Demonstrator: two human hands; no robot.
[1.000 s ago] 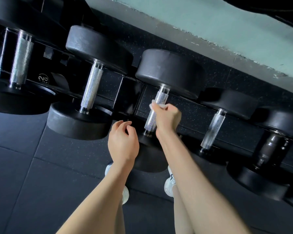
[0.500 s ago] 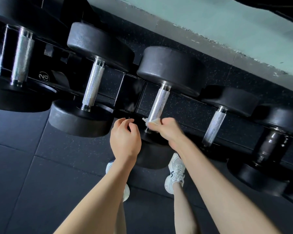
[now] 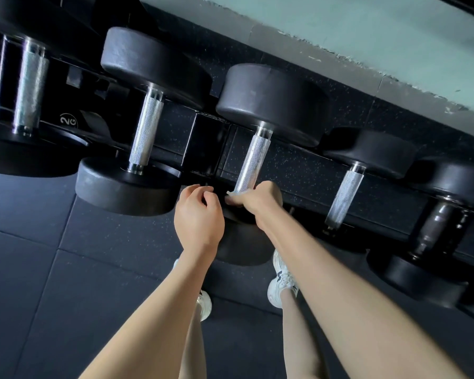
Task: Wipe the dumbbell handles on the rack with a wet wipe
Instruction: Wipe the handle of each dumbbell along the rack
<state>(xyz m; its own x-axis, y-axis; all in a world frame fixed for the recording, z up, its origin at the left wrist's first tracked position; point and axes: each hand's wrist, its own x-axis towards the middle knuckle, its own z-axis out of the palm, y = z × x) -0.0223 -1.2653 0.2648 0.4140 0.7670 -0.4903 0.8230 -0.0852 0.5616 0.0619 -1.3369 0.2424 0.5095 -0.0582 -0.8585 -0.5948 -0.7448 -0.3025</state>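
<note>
Several black dumbbells with knurled silver handles lie side by side on a low dark rack [image 3: 203, 138]. My right hand [image 3: 257, 199] grips the near end of the middle dumbbell handle [image 3: 253, 162] with a white wet wipe [image 3: 233, 195] wrapped under the fingers; only a corner of the wipe shows. My left hand [image 3: 197, 214] hovers just left of it, fingers loosely curled, holding nothing. Other handles are at the left [image 3: 145, 132], far left [image 3: 29, 88] and right [image 3: 344, 198].
A darker dumbbell [image 3: 433, 231] lies at the far right of the rack. Black rubber floor tiles [image 3: 66, 269] spread below, with my two white shoes [image 3: 281, 285] close to the rack. A pale green wall [image 3: 367, 31] runs behind.
My right hand slid with the wipe down the middle handle, from its upper part to its near end. The left hand stayed almost still.
</note>
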